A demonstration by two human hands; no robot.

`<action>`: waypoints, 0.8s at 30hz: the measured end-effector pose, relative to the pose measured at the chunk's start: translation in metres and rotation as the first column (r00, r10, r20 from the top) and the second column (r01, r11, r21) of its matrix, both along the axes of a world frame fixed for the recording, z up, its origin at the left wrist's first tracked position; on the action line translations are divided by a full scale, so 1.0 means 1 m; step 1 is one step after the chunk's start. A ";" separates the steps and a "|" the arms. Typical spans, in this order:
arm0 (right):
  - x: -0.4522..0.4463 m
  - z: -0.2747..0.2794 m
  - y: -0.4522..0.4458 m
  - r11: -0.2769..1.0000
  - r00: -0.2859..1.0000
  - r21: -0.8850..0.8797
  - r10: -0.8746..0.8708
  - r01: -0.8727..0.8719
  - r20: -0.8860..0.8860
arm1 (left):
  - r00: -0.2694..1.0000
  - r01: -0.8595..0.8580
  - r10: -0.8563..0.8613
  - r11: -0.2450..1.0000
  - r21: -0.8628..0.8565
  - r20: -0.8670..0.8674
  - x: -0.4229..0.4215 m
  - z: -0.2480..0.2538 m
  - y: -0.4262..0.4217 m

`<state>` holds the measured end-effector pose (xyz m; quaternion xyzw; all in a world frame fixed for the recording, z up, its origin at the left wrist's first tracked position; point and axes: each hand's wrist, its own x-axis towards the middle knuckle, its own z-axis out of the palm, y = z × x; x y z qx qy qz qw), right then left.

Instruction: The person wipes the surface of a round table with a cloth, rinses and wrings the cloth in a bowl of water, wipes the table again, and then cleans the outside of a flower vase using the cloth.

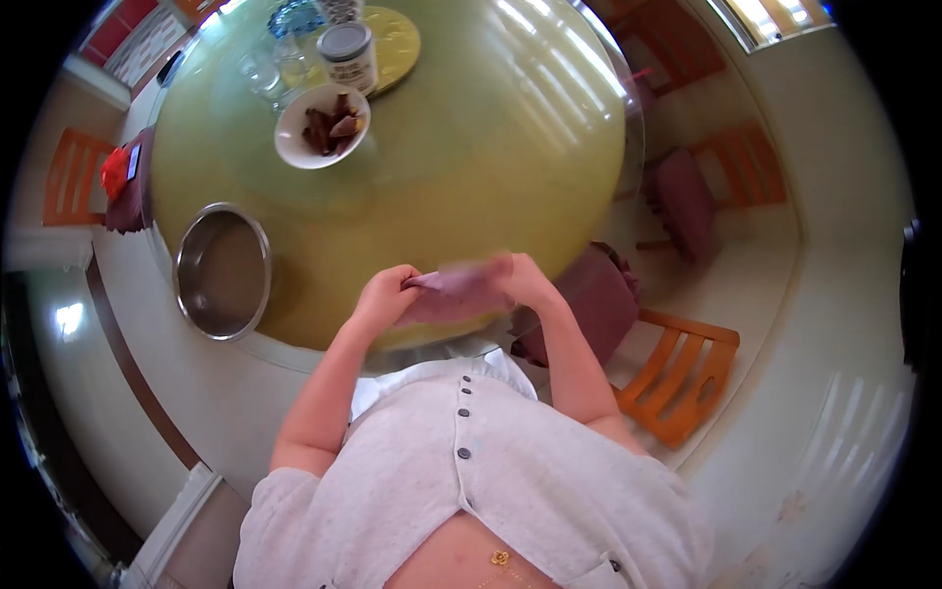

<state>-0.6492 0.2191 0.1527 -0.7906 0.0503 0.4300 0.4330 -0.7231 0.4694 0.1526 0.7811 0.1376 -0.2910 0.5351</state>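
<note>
A thin purple cloth (446,299) is stretched between my two hands over the near edge of the round table. My left hand (385,294) pinches its left end, thumb and fingers closed. At the other end, my right hand (527,282) is closed on the cloth, its fingertips smeared by motion. Left of my hands, a steel basin (265,285) stands at the table's edge with nothing visible inside. Farther off, a white bowl (285,147) holds several dark reddish-brown pieces (329,128) of food.
The round table (471,187) has a glossy greenish-yellow top. Behind the bowl are a lidded tub (349,69), clear glasses (260,71) and a gold round tray (400,49). Wooden chairs (677,378) with purple seats surround it; a red bag and phone (133,162) lie on the left one.
</note>
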 end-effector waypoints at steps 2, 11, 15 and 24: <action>0.006 -0.049 -0.020 0.953 0.798 -0.303 0.180 0.004 0.575 | 0.946 -0.027 -0.056 0.969 0.247 0.320 0.008 -0.039 -0.029; -0.012 -0.117 0.048 0.904 0.814 -0.392 0.093 0.173 0.573 | 0.782 0.298 -0.562 0.716 0.631 0.268 0.017 -0.127 -0.093; 0.004 -0.150 0.038 0.916 0.693 -0.355 0.132 0.189 0.709 | 0.761 0.309 -0.601 0.666 0.679 0.243 0.026 -0.125 -0.105; 0.131 -0.147 -0.020 0.913 0.526 -0.407 0.334 0.026 0.782 | 0.885 0.104 -0.367 0.754 0.648 0.285 0.092 -0.129 -0.139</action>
